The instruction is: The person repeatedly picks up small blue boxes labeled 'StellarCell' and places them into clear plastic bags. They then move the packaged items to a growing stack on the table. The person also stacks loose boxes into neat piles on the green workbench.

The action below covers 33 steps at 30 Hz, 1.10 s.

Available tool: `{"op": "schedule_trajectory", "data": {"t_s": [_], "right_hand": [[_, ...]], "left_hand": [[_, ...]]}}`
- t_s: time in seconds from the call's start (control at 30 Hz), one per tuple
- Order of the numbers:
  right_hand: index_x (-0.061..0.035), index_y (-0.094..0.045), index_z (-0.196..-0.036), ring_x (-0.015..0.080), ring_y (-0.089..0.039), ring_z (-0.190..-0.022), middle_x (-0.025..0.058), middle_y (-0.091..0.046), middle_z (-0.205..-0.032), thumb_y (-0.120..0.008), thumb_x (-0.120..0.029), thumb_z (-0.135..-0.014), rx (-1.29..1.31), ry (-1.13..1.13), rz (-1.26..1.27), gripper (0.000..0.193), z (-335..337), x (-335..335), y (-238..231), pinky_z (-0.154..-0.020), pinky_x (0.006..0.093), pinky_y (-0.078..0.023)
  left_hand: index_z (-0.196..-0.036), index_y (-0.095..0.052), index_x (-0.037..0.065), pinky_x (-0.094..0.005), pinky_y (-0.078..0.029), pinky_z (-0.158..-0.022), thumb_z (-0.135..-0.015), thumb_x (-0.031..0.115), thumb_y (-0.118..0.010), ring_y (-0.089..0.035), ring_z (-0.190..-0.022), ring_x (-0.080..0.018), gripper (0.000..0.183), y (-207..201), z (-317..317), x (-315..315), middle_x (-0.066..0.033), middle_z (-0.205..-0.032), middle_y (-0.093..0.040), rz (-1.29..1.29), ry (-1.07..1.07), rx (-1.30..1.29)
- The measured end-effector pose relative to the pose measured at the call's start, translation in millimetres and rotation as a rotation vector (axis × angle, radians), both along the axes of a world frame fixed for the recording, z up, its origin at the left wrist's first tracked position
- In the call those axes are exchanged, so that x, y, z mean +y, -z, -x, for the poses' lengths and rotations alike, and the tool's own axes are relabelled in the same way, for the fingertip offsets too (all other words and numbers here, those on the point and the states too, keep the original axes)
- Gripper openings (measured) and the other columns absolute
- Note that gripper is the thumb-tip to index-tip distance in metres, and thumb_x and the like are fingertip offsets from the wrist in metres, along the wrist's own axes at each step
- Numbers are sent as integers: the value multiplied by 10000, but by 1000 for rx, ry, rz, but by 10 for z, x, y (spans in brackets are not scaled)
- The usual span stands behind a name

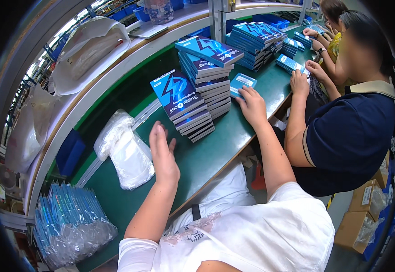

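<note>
My left hand (163,156) is raised over the green bench with its fingers stretched out and nothing in it. Just beyond its fingertips rises a stack of flat blue boxes (174,95), with a second, taller stack (209,51) right behind it. My right hand (253,108) reaches to the right of the stacks. Its spread fingers lie on the near end of a single blue box (244,81) with a white label, which rests on the bench. The underside of that box is hidden, and no firm grip shows.
A bundle of clear plastic bags (127,156) lies left of my left hand. Bagged blue boxes (73,217) stand in a row at the near left. More box stacks (256,41) are farther along the green bench (206,156). A co-worker in dark blue (347,131) sits close on my right.
</note>
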State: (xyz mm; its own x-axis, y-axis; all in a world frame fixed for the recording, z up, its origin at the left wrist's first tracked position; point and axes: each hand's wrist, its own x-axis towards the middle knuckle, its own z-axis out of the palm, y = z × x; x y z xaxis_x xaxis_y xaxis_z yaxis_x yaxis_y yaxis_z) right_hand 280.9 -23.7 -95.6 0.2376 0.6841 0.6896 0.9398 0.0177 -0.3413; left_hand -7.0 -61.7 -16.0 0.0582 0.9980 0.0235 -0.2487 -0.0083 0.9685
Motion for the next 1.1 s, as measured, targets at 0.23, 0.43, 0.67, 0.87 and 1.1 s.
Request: {"op": "schedule_trajectory", "data": {"t_s": [0.23,0.43,0.67,0.87,1.1], "right_hand": [[11,-620,-864,264,-592,-719,139,-624,-813,-579,-118,-872,255,282,-596,135,57,-289,-726,-659,346,-468],[12,-609,-854,62,-516,-639,33,-591,-738,-607,-132,-883,603,80,-759,147,121,-589,-1496,-573,200,-407],[11,-611,-926,55,-572,-776,32,-627,-836,-605,-130,-888,948,-324,-618,146,666,-876,-1794,-705,167,-436],[8,-597,-1080,158,-561,-995,103,-605,-1053,-503,-445,-910,914,-463,-293,493,186,-613,-2091,-762,253,-456],[-75,-494,-1291,149,-550,-935,78,-589,-1101,-657,-471,-781,638,-592,556,666,-315,551,-1862,-753,233,-424]], "left_hand": [[-1315,-365,11,-390,-289,-1045,-927,197,-487,-350,-1288,-251,447,-472,238,-114,-153,-1367,-381,-642,-174,217],[-1262,-434,16,-372,-300,-1031,-909,137,-498,-385,-1252,-233,379,-793,160,-131,-150,-1334,-409,-925,28,393],[-1267,-399,6,-303,-404,-953,-881,140,-612,-485,-1128,-169,461,-893,-266,-380,-137,-1238,-466,-194,662,-149],[-1185,-532,-9,-241,-465,-823,-911,128,-555,-571,-915,-98,307,-1005,-200,-224,-52,-1033,-611,-171,640,-15],[-1178,-555,-11,-235,-439,-815,-888,153,-575,-571,-888,-89,333,-1305,162,249,-43,-1009,-624,-293,424,66]]}}
